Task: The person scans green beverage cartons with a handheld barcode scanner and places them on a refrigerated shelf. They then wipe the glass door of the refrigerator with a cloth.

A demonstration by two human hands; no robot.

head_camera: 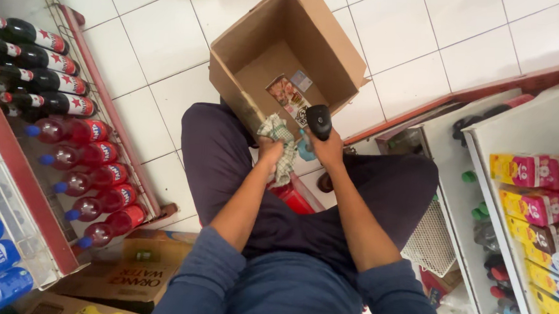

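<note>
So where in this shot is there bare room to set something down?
White tiled floor lies bare between the bottle rack and the open cardboard box, and again right of the box. The box floor is mostly bare beside one packet. It is crowded at the knees, where the left hand grips a cloth and the right hand a dark-capped bottle.

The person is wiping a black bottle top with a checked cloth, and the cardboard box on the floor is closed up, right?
Not quite. The cardboard box stands open, its flaps up, with a packet lying inside. The rest holds: the left hand holds the checked cloth by the black-topped bottle in the right hand. The head view shows this.
</note>
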